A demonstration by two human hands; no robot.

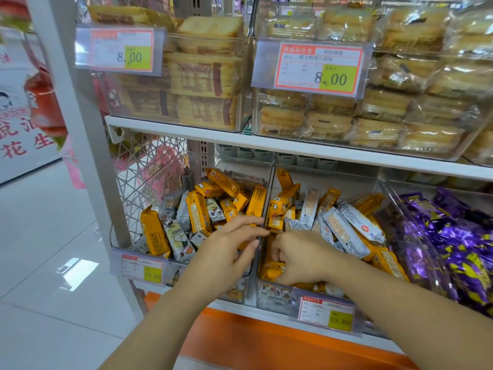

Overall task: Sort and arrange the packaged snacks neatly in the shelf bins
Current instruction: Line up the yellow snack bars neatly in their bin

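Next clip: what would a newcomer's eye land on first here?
Two bare hands meet low in the centre: the left hand reaches, fingers straight, over the left bin, and the right hand seems to grip a yellow packet in the middle bin. Purple packets glare at lower right, and big 8.00 price tags hang above.

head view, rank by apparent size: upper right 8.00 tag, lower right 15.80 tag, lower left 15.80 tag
upper right 8.00 tag
lower right 15.80 tag
lower left 15.80 tag
lower pair: maybe just nearness

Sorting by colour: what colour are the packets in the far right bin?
The packets are purple with yellow marks; head view.
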